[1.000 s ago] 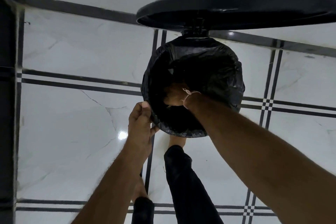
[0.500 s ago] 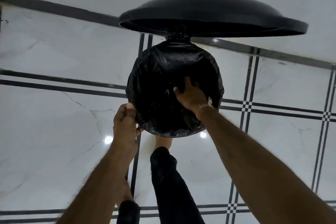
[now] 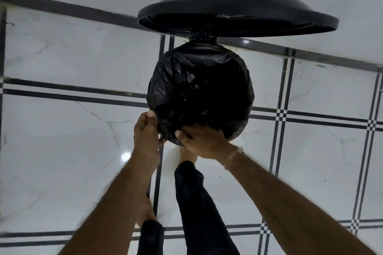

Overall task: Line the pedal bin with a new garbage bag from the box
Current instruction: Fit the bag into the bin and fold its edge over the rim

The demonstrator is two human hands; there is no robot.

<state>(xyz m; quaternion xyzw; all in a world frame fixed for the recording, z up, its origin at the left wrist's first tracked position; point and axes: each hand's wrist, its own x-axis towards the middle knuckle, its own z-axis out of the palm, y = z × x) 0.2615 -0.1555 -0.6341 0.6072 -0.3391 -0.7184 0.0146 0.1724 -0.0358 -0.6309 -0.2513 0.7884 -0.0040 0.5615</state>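
Observation:
I look straight down on a round black pedal bin with its lid [image 3: 238, 14] raised at the far side. A black garbage bag [image 3: 199, 89] lines its mouth and is folded over the rim. My left hand [image 3: 147, 130] pinches the bag's edge at the near-left rim. My right hand [image 3: 203, 138] lies on the near rim, fingers curled over the bag's fold. The bin's body is hidden under the bag. The box is not in view.
White marble floor [image 3: 62, 151] with black stripe inlays surrounds the bin. My legs in black trousers [image 3: 196, 209] and bare feet stand just before the bin. A white wall with a dark skirting [image 3: 83, 8] runs behind the lid.
My right hand has come out of the bag's inside and moved to the near rim. My left hand has stayed on the near-left edge.

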